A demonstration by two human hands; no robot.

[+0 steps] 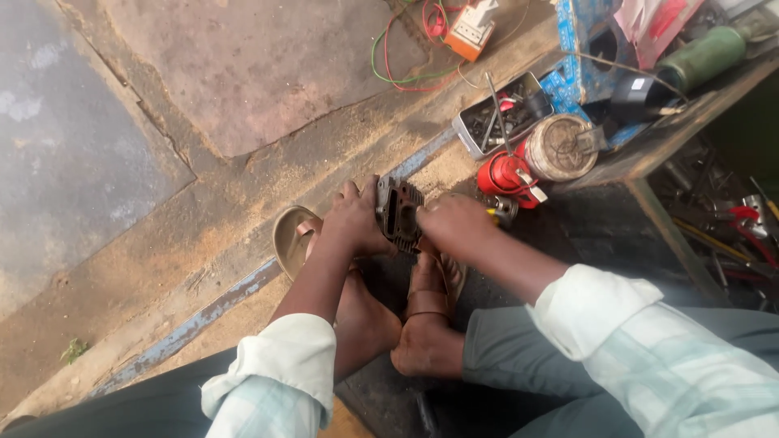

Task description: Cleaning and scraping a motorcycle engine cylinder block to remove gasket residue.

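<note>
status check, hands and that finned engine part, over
Left hand and right hand both grip the finned cylinder, held above the feet. Red can close by, not touching.

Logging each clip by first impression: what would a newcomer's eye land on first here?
First, the finned metal engine part at centre, held between the left hand and the right hand above the person's sandalled feet. Next, the red canister just to its right, beside a tray of small metal parts, and the orange box with tangled wires at the top.

engine cylinder [399, 212] between hands; tin [503, 122] behind; sandals [430, 288] below
</note>
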